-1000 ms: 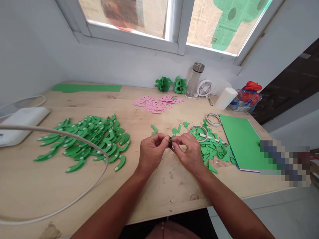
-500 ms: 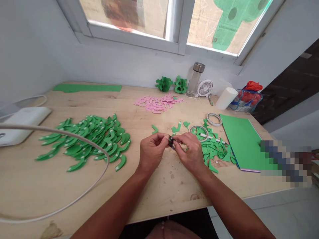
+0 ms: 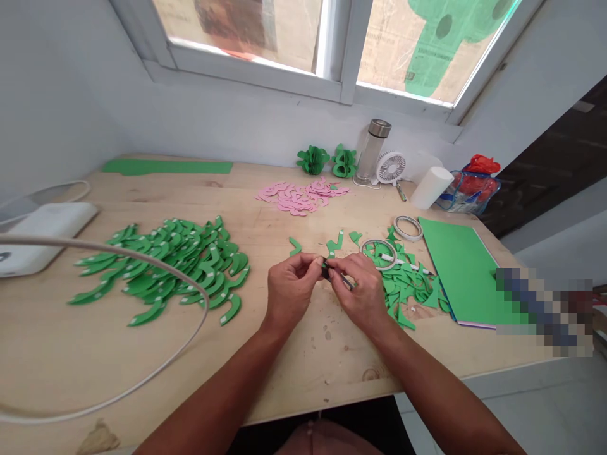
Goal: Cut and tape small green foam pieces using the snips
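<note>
While my left grip [image 3: 294,282] pinches a small dark piece [image 3: 325,272] between thumb and forefinger, my right grip [image 3: 359,284] presses its own fingertips together on the opposite edge. A slender dark bar [image 3: 348,283] slants out beneath my right grip; whether it belongs to the piece, I cannot tell.

Left of my left grip, the work looks well along: a big heap of curved green cutouts [image 3: 190,243] lies on the counter [image 3: 310,370], many bearing small white patches. Just beyond my fingertips, a few loose green strips [image 3: 294,245] lie apart from that heap.

Right of my right grip are green offcuts [image 3: 403,287], with a tape roll [image 3: 363,251] and a white pen [image 3: 411,266] on top; past them, a green sheet [image 3: 467,272] appears uncut.

Farther out ahead of both grips, pink cutouts [image 3: 298,197] lie flat. I make out no patches on them, so I judge them less far along. Behind those, two green paper shapes [image 3: 313,160] stand seemingly finished.
</note>
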